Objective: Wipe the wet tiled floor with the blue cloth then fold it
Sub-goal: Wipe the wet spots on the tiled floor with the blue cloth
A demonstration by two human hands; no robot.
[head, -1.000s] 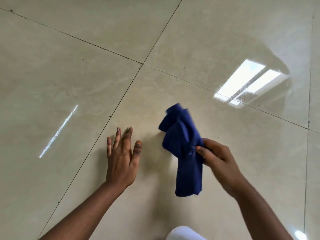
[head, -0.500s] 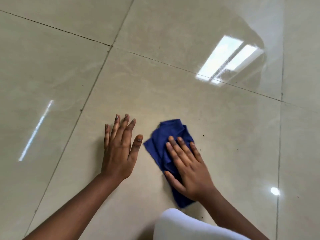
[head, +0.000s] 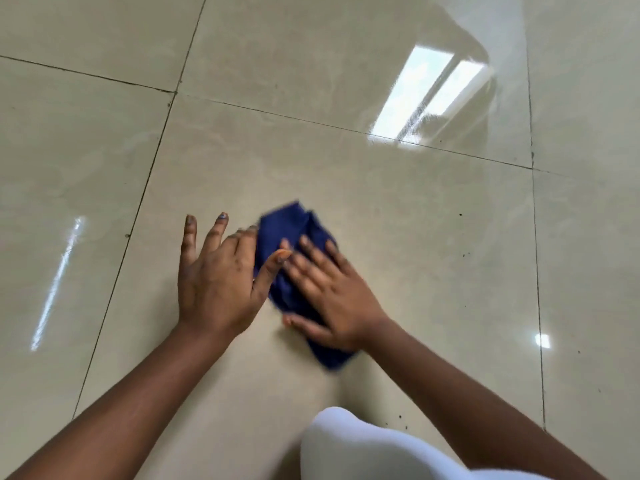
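Two bare hands meet over our dark blue fabric cloth [head: 294, 233], which lies bunched and creased on the glossy beige tiled floor [head: 398, 220], its edges blurred. We press our right hand [head: 332, 296] flat on it, fingers straight and spread, thumb along the near edge, covering the middle while the cloth shows beyond the fingertips and below the wrist. Our left hand [head: 214, 282] rests just beside it with straight fingers, its thumb and forefinger side touching the cloth's left edge and holding nothing. We read no label or writing on the cloth. Dark grout lines cross the floor, and a bright window reflection [head: 429, 98] gleams far right. Our white-clad knee [head: 349, 445] sits nearest.
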